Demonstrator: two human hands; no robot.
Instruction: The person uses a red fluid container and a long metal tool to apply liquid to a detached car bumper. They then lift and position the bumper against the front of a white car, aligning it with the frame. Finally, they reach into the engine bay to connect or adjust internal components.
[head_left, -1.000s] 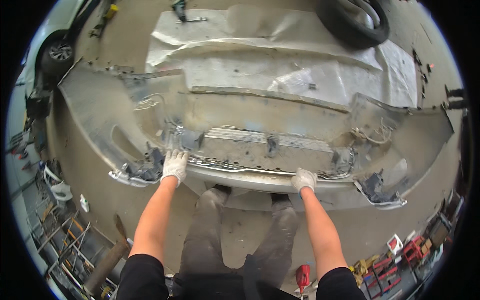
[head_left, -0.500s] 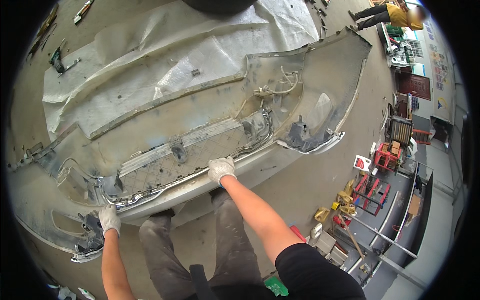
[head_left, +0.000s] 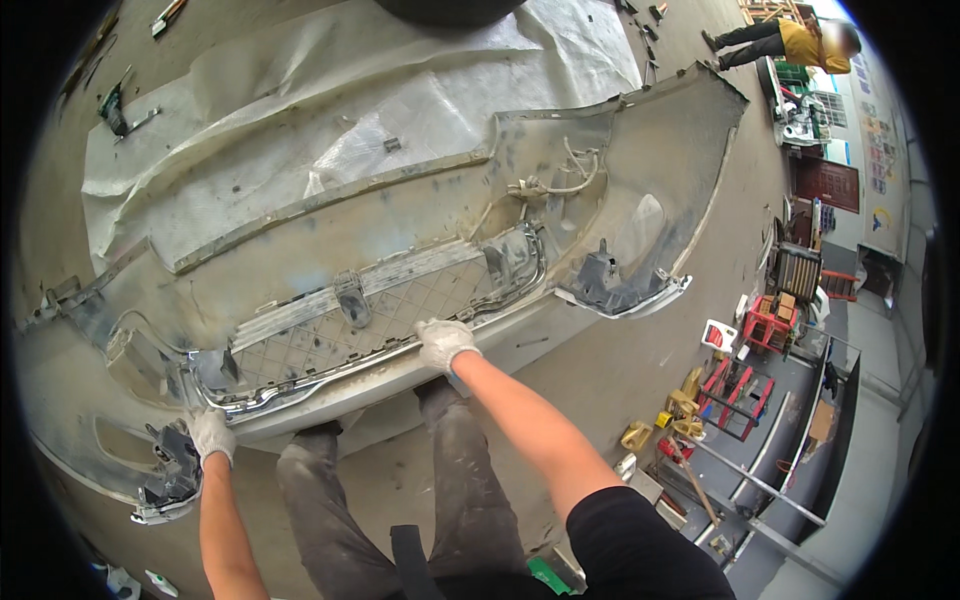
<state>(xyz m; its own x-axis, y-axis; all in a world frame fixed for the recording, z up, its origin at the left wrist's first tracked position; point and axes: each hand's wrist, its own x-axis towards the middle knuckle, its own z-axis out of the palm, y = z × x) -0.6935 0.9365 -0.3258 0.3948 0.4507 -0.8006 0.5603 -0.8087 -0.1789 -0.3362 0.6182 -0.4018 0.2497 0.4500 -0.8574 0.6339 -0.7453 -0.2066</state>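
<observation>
Grey, grimy bumper [head_left: 300, 262] (hollow side up): right fingers [head_left: 430, 336] clasp it; left fingers' [head_left: 205, 420] hold unclear.

Grey-beige bumper [head_left: 320, 240] with criss-cross grille [head_left: 405, 300], off-white gloves [head_left: 447, 345], black sleeve [head_left: 640, 545], grey-brown trousers [head_left: 470, 490], silvery sheet [head_left: 250, 150], yellow jacket [head_left: 802, 45].

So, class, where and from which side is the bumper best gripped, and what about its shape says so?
Probably the near rim of the bumper, coming from the near side, palms well apart: it lies hollow side up, and this rim is long and exposed. The left hand and right hand touch it.
</observation>
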